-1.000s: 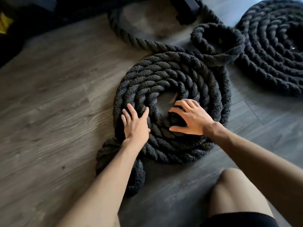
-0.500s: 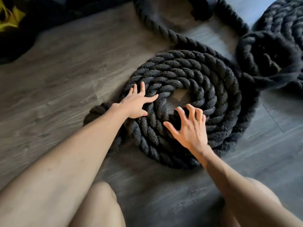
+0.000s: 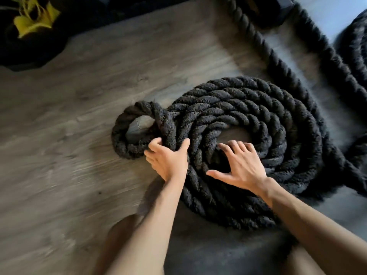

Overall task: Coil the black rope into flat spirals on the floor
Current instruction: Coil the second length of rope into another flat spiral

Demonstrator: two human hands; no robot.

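The left hand (image 3: 168,158) curls its fingers around the black rope (image 3: 248,124) where a small loop (image 3: 127,132) meets the spiral's left edge. The right hand (image 3: 241,165) rests spread and released on the inner turns. The spiral lies flat on the wood floor (image 3: 69,116), its free length running up toward the top.

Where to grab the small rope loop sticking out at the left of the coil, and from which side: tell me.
Judging by its pose, grip the small loop at its near-right strand, where it meets the flat spiral. Come from the near side: the floor shows through its open eye, giving fingers room. The left hand already holds there.
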